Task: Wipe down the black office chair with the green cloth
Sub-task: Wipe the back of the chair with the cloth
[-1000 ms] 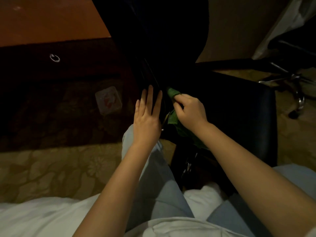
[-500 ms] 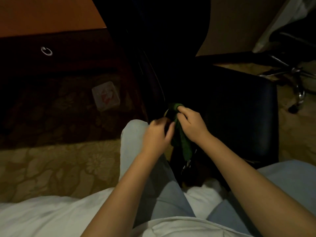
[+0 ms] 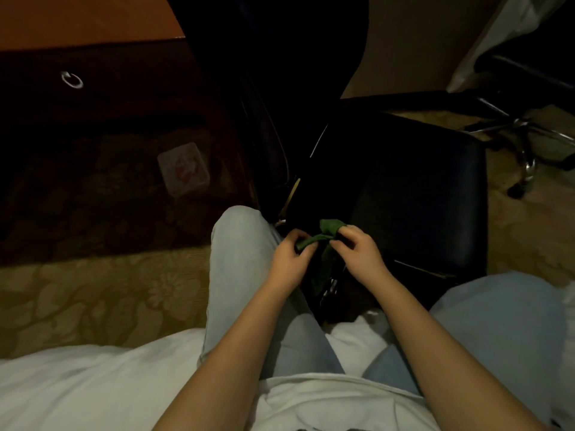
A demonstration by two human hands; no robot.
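The left hand [image 3: 291,255] and right hand [image 3: 357,253] are both pinching the cloth [image 3: 330,227], bunched between them beside the chair [image 3: 420,197] seat's near corner; seemingly regripping, so flattening it into a pad is the aim for broader wiping contact.

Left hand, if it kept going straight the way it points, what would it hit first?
The left hand pinches the green cloth, so that comes first. Past it, probably the dark rear of the black office chair seat, though depth is unclear.
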